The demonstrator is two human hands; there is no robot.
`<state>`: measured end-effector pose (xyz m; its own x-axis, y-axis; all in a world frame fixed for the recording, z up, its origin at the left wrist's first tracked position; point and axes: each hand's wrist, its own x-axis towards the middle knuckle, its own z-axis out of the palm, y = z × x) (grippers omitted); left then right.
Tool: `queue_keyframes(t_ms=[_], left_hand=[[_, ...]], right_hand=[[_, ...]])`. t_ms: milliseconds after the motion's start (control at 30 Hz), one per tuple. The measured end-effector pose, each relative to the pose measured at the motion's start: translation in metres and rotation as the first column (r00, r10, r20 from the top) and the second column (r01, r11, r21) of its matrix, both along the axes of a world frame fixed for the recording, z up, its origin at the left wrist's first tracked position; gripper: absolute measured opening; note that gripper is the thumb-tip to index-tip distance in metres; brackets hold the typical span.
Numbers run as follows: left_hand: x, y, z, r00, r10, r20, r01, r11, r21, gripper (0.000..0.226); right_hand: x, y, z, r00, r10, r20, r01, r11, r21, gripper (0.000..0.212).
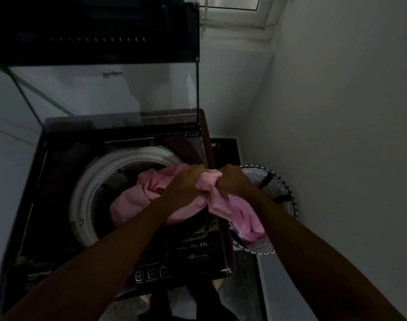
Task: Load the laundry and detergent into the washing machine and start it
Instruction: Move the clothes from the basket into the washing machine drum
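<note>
While you stand at the front edge of the washing machine point(35, 228), its buttons point(151, 273) lie nearest you, untouched. Just beyond them, your left hand point(186, 185) and right hand point(232, 181) each clench a bunch of the pink garment point(244, 218), which you hold high so that it clears the right edge of the machine. One end hangs into the drum point(91, 181); the other trails over the laundry basket point(279, 188) beside the right edge. At the far edge the lid point(105, 93) stands upright, which keeps the opening free. No detergent is visible.
</note>
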<state>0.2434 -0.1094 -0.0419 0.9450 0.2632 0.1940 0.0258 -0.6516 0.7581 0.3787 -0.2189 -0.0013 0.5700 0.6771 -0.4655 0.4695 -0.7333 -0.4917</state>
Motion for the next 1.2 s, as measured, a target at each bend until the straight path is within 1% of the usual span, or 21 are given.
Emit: queue_keyframes(t_ms=[33, 67, 100, 167, 300, 367, 433, 500, 567, 633, 700, 733, 767, 833, 900, 933, 967, 1000, 1067, 1133, 1200], left_hand=[[-0.003, 0.007, 0.007, 0.998, 0.044, -0.036, -0.047, 0.994, -0.097, 0.013], [-0.006, 0.011, 0.020, 0.989, 0.127, -0.080, -0.136, 0.983, -0.127, 0.015], [-0.011, 0.015, 0.026, 0.972, 0.216, -0.098, -0.231, 0.952, -0.200, 0.019], [-0.023, 0.028, 0.027, 0.929, 0.361, -0.084, -0.371, 0.911, -0.183, 0.027], [-0.059, 0.056, 0.013, 0.874, 0.484, -0.047, -0.486, 0.873, -0.040, 0.026], [-0.081, 0.071, -0.005, 0.851, 0.525, -0.011, -0.523, 0.848, 0.085, 0.037], [-0.104, 0.081, -0.021, 0.832, 0.553, -0.040, -0.535, 0.820, 0.203, 0.045], [-0.125, 0.082, -0.028, 0.820, 0.540, -0.190, -0.489, 0.833, 0.257, 0.049], [-0.136, 0.080, -0.027, 0.747, 0.518, -0.417, -0.452, 0.856, 0.252, 0.052], [-0.141, 0.080, -0.031, 0.652, 0.486, -0.582, -0.390, 0.873, 0.292, 0.057], [-0.139, 0.077, -0.034, 0.631, 0.433, -0.644, -0.341, 0.900, 0.271, 0.067], [-0.138, 0.075, -0.036, 0.648, 0.411, -0.641, -0.355, 0.908, 0.223, 0.072], [-0.133, 0.073, -0.035, 0.670, 0.390, -0.631, -0.380, 0.911, 0.159, 0.076], [-0.119, 0.067, -0.035, 0.755, 0.388, -0.528, -0.361, 0.919, 0.159, 0.081], [-0.100, 0.059, -0.027, 0.869, 0.336, -0.363, -0.276, 0.939, 0.207, 0.073], [-0.088, 0.052, -0.019, 0.918, 0.275, -0.285, -0.226, 0.955, 0.193, 0.062], [-0.077, 0.044, -0.009, 0.948, 0.228, -0.222, -0.200, 0.970, 0.141, 0.049], [-0.065, 0.035, -0.002, 0.970, 0.181, -0.161, -0.163, 0.979, 0.120, 0.044], [-0.048, 0.018, 0.006, 0.993, 0.087, -0.076, -0.076, 0.988, 0.132, 0.050], [-0.034, 0.002, 0.004, 0.995, 0.050, -0.088, -0.036, 0.988, 0.151, 0.060], [-0.023, -0.007, 0.001, 0.983, 0.035, -0.179, -0.004, 0.985, 0.171, 0.072]], right_hand=[[-0.004, 0.008, 0.006, 0.999, -0.040, 0.022, 0.038, 0.997, 0.063, 0.022], [-0.008, 0.016, 0.009, 0.995, -0.098, 0.032, 0.092, 0.986, 0.135, 0.022], [-0.014, 0.026, 0.014, 0.989, -0.145, 0.025, 0.137, 0.969, 0.204, 0.023], [-0.026, 0.044, 0.021, 0.987, -0.158, 0.005, 0.151, 0.948, 0.279, 0.024], [-0.050, 0.079, 0.020, 0.996, -0.090, 0.019, 0.077, 0.935, 0.346, 0.017], [-0.066, 0.093, 0.013, 0.999, -0.042, 0.024, 0.030, 0.932, 0.362, 0.014], [-0.081, 0.102, 0.005, 0.999, 0.020, 0.039, -0.033, 0.933, 0.359, 0.019], [-0.096, 0.108, -0.004, 0.995, 0.090, 0.049, -0.101, 0.938, 0.332, 0.027], [-0.107, 0.108, -0.016, 0.986, 0.154, 0.059, -0.164, 0.949, 0.268, 0.030], [-0.109, 0.107, -0.032, 0.965, 0.259, 0.044, -0.262, 0.959, 0.109, 0.028], [-0.107, 0.101, -0.039, 0.945, 0.326, -0.002, -0.326, 0.945, -0.034, 0.028], [-0.107, 0.100, -0.041, 0.929, 0.370, -0.015, -0.370, 0.926, -0.073, 0.030], [-0.105, 0.098, -0.042, 0.908, 0.420, 0.013, -0.418, 0.906, -0.062, 0.032], [-0.097, 0.094, -0.037, 0.881, 0.449, 0.146, -0.460, 0.887, 0.049, 0.028], [-0.085, 0.085, -0.025, 0.884, 0.406, 0.230, -0.450, 0.873, 0.188, 0.036], [-0.077, 0.077, -0.019, 0.887, 0.380, 0.261, -0.439, 0.870, 0.224, 0.041], [-0.067, 0.069, -0.017, 0.893, 0.342, 0.293, -0.418, 0.871, 0.259, 0.047], [-0.057, 0.059, -0.017, 0.899, 0.313, 0.307, -0.394, 0.883, 0.255, 0.058], [-0.040, 0.038, -0.014, 0.932, 0.252, 0.261, -0.308, 0.929, 0.205, 0.093], [-0.024, 0.019, -0.013, 0.954, 0.228, 0.195, -0.252, 0.962, 0.105, 0.115], [-0.007, 0.000, -0.026, 0.953, 0.265, 0.145, -0.278, 0.957, 0.077, 0.122]])
